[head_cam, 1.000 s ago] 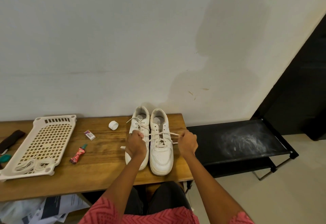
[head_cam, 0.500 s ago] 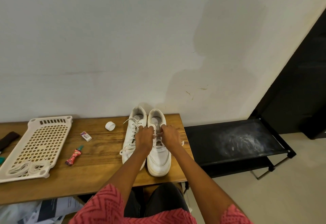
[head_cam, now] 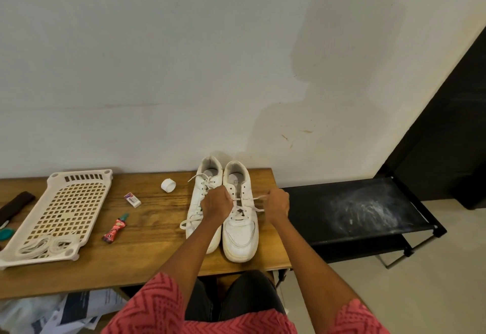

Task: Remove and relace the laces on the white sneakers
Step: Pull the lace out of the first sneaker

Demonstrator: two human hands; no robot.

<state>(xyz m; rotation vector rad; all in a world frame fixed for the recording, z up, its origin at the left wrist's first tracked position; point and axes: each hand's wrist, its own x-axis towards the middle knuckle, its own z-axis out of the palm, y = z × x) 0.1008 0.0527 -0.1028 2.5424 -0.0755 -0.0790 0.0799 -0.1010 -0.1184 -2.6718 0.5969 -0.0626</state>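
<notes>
Two sneakers [head_cam: 222, 202] sit side by side at the right end of the tabletop [head_cam: 147, 249], toes toward me, and I'm working the right one. My left hand [head_cam: 216, 205] is curled over its eyelets, pinching the lace [head_cam: 252, 199]; my right hand [head_cam: 278, 203] pinches the other end, drawn out to the side, so neither grip is loose. Risk now, as I judge it: pull unevenly and one end slips back through an eyelet, or the ends finish at different lengths. A hard tug could also drag the shoe toward the tabletop edge, which is close. Its neighbour's lace trails loose across the wood and could snag under my wrist. Spare laces [head_cam: 44, 245] lie in the tray [head_cam: 79, 194]. Writing? The eraser [head_cam: 132, 199] has a purple label and the insole a print, both too small to read.
</notes>
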